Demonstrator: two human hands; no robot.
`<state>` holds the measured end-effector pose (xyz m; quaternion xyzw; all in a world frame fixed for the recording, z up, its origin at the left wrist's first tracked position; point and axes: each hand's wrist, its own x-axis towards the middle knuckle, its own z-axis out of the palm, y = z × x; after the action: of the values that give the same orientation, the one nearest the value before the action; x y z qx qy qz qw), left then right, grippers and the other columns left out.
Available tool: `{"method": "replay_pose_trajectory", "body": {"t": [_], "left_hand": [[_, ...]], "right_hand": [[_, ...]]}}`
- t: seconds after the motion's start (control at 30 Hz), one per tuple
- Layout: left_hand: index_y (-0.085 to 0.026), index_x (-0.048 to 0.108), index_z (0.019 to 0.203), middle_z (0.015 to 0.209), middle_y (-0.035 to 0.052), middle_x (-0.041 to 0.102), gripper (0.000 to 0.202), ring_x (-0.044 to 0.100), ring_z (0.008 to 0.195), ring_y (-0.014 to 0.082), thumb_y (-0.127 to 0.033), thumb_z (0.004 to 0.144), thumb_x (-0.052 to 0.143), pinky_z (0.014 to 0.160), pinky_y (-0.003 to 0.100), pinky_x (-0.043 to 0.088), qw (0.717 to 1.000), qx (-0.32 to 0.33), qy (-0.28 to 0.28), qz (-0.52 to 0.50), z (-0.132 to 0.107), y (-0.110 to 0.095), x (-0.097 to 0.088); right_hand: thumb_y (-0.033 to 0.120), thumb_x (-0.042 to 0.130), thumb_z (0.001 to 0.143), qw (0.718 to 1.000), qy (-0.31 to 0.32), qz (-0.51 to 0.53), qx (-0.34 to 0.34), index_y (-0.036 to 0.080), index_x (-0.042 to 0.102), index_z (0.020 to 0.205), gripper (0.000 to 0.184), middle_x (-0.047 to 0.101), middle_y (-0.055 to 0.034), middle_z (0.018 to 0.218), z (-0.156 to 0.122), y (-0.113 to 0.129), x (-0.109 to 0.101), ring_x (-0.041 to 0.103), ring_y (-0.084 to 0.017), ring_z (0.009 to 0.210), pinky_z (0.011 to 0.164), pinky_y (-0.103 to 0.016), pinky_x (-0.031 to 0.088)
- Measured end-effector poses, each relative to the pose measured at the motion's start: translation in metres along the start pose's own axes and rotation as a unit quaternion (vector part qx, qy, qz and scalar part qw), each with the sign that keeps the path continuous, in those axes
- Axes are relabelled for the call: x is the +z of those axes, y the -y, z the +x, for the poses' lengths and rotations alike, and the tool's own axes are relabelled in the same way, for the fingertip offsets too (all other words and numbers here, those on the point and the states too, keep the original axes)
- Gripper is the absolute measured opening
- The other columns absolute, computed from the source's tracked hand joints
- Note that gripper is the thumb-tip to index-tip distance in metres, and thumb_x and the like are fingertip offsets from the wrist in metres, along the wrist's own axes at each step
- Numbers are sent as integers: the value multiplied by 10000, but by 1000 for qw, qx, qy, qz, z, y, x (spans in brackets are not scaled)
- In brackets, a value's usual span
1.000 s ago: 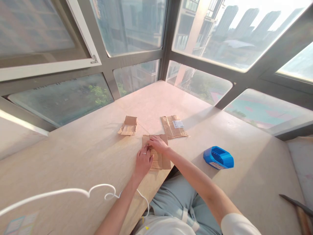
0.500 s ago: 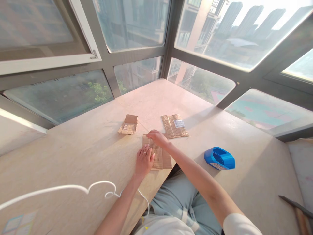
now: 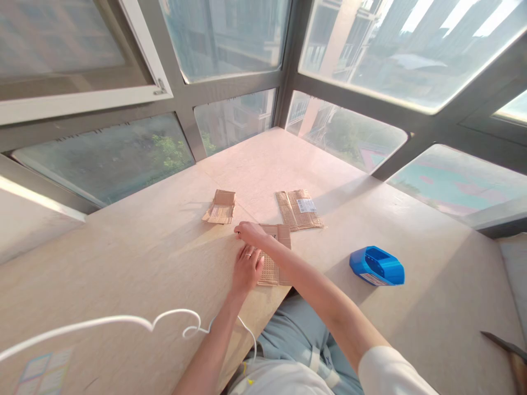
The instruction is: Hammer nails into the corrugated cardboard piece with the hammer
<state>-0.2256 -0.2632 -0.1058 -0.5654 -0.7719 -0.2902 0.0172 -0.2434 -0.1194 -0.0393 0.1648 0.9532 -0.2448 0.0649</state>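
A piece of corrugated cardboard [image 3: 270,269] lies at the table's near edge in front of me. My left hand [image 3: 248,267] rests flat on its left part, fingers stretched out, with a ring on one finger. My right hand [image 3: 251,234] is at the cardboard's upper left corner, its forearm crossing over the sheet. Its fingers are pinched together, and a tiny dark spot shows at the fingertips; what they hold is too small to make out. A small dark mark shows on the cardboard's upper part, beside the right wrist.
A small folded cardboard piece [image 3: 221,207] lies beyond my hands to the left. Another flat cardboard piece [image 3: 299,210] with a white label lies to the right. A blue plastic container [image 3: 376,266] stands farther right. A white cable [image 3: 123,318] runs across the left; a dark-bladed tool [image 3: 503,343] lies far right.
My right hand has moved left across the cardboard, from its upper middle to its left corner. My left hand stays pressed on the sheet. The view has shifted slightly.
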Motion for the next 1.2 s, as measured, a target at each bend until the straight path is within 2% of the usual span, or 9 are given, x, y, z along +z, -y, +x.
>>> {"method": "replay_pose_trajectory", "body": {"t": [0.1,0.23,0.37,0.43,0.57,0.63,0.97,1.07,1.2], "left_hand": [[-172,626,1165,1297,130,627,283,535,1269,261,-211,924,483,1088,449,389,999,23,-24,15,1,-1,0],[-169,627,1163,1314,126,617,280,526,1274,258,-206,924,486,1078,445,397,999,32,-24,28,3,-3,-4],[-206,640,1177,1268,112,644,296,543,1243,258,-216,915,504,1060,445,407,999,19,-6,36,6,-6,-8],[-220,637,1211,1282,119,632,318,539,1243,273,-255,922,507,1049,454,407,998,18,1,58,7,-8,-8],[-227,610,1282,1309,150,603,376,523,1246,307,-330,936,503,1025,473,405,993,25,15,110,8,-12,-8],[-228,616,1276,1309,154,598,374,513,1252,308,-341,937,505,1027,471,399,993,27,19,117,9,-13,-9],[-225,646,1222,1255,149,627,336,531,1225,297,-344,938,512,1032,460,382,994,28,-17,107,9,-13,-6],[-217,661,1196,1230,149,639,326,539,1204,301,-350,936,516,1016,460,389,993,24,-29,113,10,-14,-4],[-209,666,1179,1211,152,645,330,539,1188,314,-371,936,512,1007,478,385,992,14,-17,122,12,-17,-2]], "right_hand": [[280,539,958,1000,-27,-11,11,200,697,1088,219,666,-89,1126,-16,-11,-15,644,-212,995,786,-274,465],[282,487,977,998,-46,-32,33,197,678,1149,271,660,-97,1126,-48,-37,-32,635,-212,998,758,-261,443],[347,683,855,996,-34,-66,44,186,719,1034,243,665,-106,1026,-78,-58,-28,634,-252,948,708,-277,443],[319,715,831,995,-37,-82,33,194,724,995,207,658,-100,1025,-86,-62,-19,623,-251,953,710,-278,442],[233,635,894,992,-69,-102,6,196,706,1020,149,658,-91,999,-87,-65,-3,605,-224,955,718,-268,436],[216,600,916,991,-82,-108,-13,186,712,970,128,663,-83,947,-85,-67,0,605,-211,926,710,-260,431],[226,565,943,967,-68,-151,-195,169,697,752,238,654,-53,781,-78,-86,-14,584,-170,775,640,-248,380],[235,562,944,960,-76,-160,-215,171,684,727,256,646,-53,762,-79,-89,-12,574,-168,747,634,-253,381],[179,553,942,961,-116,-165,-192,156,699,854,172,644,-58,797,-82,-92,-7,576,-176,779,677,-268,401]]}}
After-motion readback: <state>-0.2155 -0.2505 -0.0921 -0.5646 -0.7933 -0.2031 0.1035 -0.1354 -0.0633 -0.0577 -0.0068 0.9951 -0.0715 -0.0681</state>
